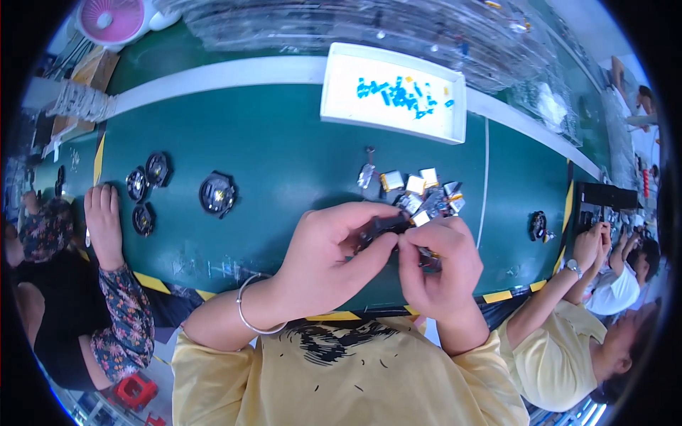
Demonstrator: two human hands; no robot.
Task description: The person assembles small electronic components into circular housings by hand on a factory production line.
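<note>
My left hand (341, 245) is closed round a dark plastic housing (387, 226), its thumb and fingers along the edges. Close against it, my right hand (444, 266) has thumb and forefinger pinched at the housing's right side; whatever small piece they hold is hidden. Just beyond both hands lies a loose pile of small silvery battery cells (415, 184) with yellowish tape edges. One separate silvery piece with a lead (366, 175) lies left of the pile. Some dark parts show beneath my right fingers, too covered to name.
A white tray (393, 130) of small blue pieces stands at the back. Round black housings (218, 194) lie on the green table to the left, another (538, 226) at the right. Co-workers' hands (104, 213) rest or work at both sides. Clear plastic trays (369, 25) are stacked behind.
</note>
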